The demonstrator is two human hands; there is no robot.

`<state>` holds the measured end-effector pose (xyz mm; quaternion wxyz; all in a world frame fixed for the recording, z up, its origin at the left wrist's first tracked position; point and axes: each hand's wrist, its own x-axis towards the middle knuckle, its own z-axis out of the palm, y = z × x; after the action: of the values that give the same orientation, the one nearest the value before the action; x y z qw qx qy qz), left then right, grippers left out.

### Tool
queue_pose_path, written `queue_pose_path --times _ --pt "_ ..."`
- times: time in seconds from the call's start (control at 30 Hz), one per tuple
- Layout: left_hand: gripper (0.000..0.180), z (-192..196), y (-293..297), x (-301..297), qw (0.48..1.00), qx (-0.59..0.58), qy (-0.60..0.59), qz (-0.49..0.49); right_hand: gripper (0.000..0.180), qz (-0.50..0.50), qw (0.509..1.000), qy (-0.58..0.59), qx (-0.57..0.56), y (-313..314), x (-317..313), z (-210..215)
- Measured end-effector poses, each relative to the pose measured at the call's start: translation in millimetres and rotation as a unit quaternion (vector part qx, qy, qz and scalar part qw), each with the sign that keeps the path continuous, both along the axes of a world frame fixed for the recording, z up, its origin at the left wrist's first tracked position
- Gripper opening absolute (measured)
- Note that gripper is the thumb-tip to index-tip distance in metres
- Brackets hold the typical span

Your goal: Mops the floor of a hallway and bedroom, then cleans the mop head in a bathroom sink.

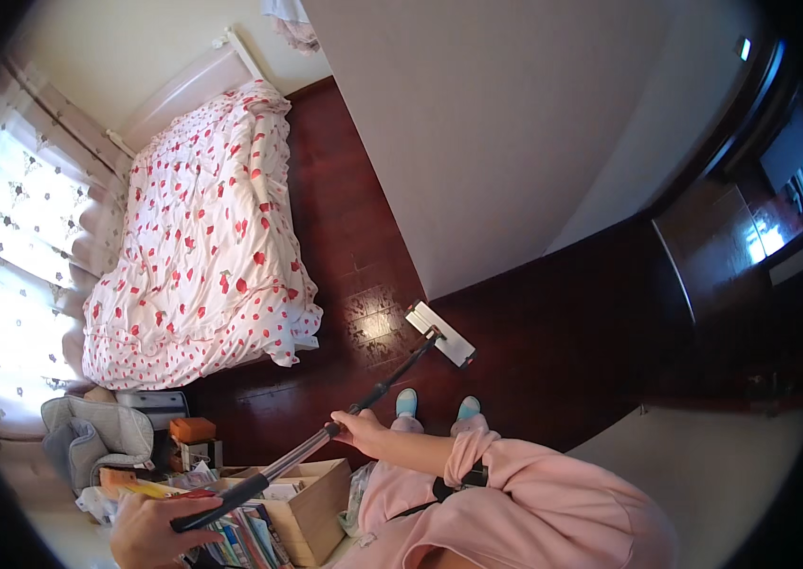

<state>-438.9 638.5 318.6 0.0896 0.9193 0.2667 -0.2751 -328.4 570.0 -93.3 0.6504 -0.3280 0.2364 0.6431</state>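
A flat mop with a long dark-and-silver handle (299,453) slants from the lower left toward the middle of the head view. Its pale rectangular head (447,338) lies on the dark red wooden floor, close to the corner of a wall. At the grip end, my left hand (150,533) is closed around the black handle. Farther down the pole, my right hand (357,430) is wrapped around the shaft. My feet in light blue slippers (406,403) stand just behind the mop head.
A bed with a red-patterned white cover (198,237) stands at the left, beside curtained windows (13,256). A wooden box of books (326,512) is close under the handle. A grey cushioned item (108,431) and an orange box (193,430) sit beyond it. The grey wall (477,142) juts out ahead.
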Motion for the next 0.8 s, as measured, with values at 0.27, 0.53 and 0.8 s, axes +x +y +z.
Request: queue_pose_path --times 0.27,0.53,0.8 --pt "0.042 -20 67 -9 0.992 -0.038 0.031 0.115 0.016 -0.024 0.997 -0.042 -0.066 36 -15 -19" --pt "0.04 -65 124 -77 0.982 -0.058 0.01 0.178 0.022 0.014 0.992 -0.045 -0.115 77 -49 -35" --pt "0.037 -126 169 -120 0.978 -0.073 -0.006 0.197 0.021 -0.001 0.983 -0.072 -0.168 104 -75 -80"
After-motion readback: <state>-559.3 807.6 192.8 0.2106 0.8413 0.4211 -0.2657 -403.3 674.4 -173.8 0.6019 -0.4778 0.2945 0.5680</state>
